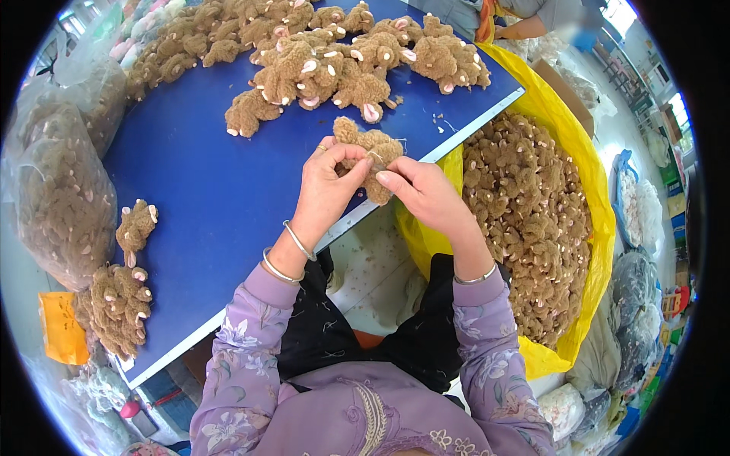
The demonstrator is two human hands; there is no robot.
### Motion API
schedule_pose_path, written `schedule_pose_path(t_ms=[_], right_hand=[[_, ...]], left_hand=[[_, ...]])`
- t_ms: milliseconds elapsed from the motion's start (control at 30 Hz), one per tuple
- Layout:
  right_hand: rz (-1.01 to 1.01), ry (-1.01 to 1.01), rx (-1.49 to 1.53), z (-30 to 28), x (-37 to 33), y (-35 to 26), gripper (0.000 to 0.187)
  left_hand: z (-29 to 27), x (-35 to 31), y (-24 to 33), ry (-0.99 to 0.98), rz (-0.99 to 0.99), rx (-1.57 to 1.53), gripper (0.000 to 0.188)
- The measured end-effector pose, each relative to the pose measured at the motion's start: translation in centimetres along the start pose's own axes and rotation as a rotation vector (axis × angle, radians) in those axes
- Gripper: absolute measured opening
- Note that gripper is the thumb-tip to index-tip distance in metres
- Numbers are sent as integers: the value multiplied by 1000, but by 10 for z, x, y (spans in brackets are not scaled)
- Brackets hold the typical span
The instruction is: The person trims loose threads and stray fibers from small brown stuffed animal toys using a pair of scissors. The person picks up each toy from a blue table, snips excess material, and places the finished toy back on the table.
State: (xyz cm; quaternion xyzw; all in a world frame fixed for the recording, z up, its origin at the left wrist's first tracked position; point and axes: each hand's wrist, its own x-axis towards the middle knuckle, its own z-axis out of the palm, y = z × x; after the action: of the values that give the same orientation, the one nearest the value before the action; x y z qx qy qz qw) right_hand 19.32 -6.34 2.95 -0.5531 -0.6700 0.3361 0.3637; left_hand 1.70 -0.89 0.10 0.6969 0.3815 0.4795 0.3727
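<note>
A curly brown plush toy (370, 156) with fuzzy, nubbly fabric was pinched between both hands above the near edge of the blue table (205, 190). The left hand (328, 186) closed its fingers on the toy's left side; the right hand (422, 190) gripped its lower right, beside a yellow bag (585, 175) of similar toys.

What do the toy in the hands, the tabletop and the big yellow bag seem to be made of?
Toy: curly tan plush fabric, fuzzy and matte. Tabletop: smooth blue surface, likely laminate or painted board, with a pale edge strip. Yellow bag: thin glossy plastic film, judging by its crinkles and sheen.
</note>
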Motion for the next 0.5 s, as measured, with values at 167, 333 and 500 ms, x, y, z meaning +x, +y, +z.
schedule_pose_path(t_ms=[167, 333, 500], right_hand=[[2, 34, -34, 0, 1, -4, 35], [-49, 77, -61, 7, 6, 3, 37], [-66, 89, -95, 8, 7, -1, 36]], left_hand=[[2, 0, 2, 39, 103, 65, 8], [3, -4, 8, -21, 22, 17, 9], [1, -4, 7, -46, 24, 10, 9]])
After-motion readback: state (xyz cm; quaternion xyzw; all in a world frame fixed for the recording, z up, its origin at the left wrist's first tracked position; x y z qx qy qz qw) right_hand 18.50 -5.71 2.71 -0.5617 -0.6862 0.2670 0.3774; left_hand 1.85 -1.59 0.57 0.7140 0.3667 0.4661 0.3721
